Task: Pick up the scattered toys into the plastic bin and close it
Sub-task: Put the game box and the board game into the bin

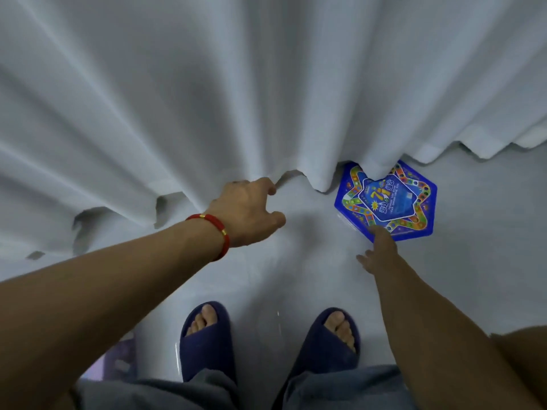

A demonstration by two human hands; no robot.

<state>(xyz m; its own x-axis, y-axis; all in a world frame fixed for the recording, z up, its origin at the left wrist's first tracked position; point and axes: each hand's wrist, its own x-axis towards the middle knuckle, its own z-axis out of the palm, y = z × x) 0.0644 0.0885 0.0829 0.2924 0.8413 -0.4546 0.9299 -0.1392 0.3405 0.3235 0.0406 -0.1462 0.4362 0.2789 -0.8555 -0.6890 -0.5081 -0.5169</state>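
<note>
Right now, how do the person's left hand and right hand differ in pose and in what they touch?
The left hand is at the white curtain hem, fingers curled; the right hand reaches to the near corner of the blue hexagonal game board. The left wrist wears a red bracelet; the right is bare. Both stretch forward and down over the pale floor.

The curtain [207, 99] is white cloth, matt and soft, falling in smooth folds. The floor [488, 232] looks like pale, smooth tile with a faint sheen that catches dim reflections. The hexagonal game board [393, 202] is blue and glossy, printed in bright colours, apparently plastic or coated card. The slippers [207, 344] are navy, matt, foam-like. The trousers [340, 389] are grey woven cloth. The bracelet [219, 229] is red cord with small shiny gold beads
</note>
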